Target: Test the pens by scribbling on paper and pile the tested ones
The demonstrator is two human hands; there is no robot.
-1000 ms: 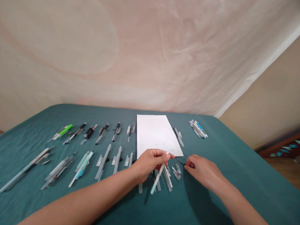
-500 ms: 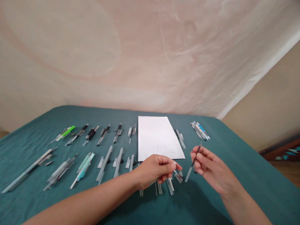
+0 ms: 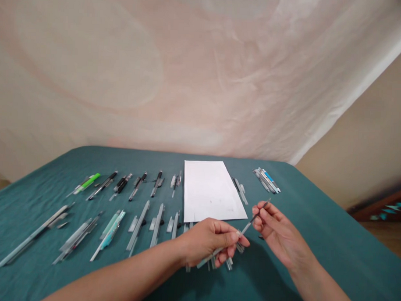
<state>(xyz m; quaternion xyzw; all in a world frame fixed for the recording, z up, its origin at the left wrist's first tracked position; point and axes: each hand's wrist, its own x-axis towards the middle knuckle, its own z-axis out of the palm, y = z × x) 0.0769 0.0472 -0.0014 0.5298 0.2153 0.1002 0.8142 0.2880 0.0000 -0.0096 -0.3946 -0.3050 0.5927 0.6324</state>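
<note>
My left hand (image 3: 212,241) is closed on a clear pen barrel (image 3: 204,261), whose lower end sticks out below the fingers. My right hand (image 3: 278,230) pinches a pen refill (image 3: 249,224) with a dark upper part and a pale lower part. The refill slants down to the left, its lower end meeting the left fingertips at the barrel's upper end. Whether it has entered the barrel is hidden by the fingers. Beneath my left hand lie more clear pen parts (image 3: 229,264), partly covered.
A white paper sheet (image 3: 210,190) lies beyond my hands on the green cloth. Several taken-apart pens stand in two rows on the left, among them a green pen (image 3: 89,182) and a turquoise one (image 3: 110,235). A bundle of pens (image 3: 267,181) lies at the far right.
The refill has tilted and moved left, so its lower end now meets my left fingertips. The barrel in my left hand shows more clearly. The view has shifted slightly.
</note>
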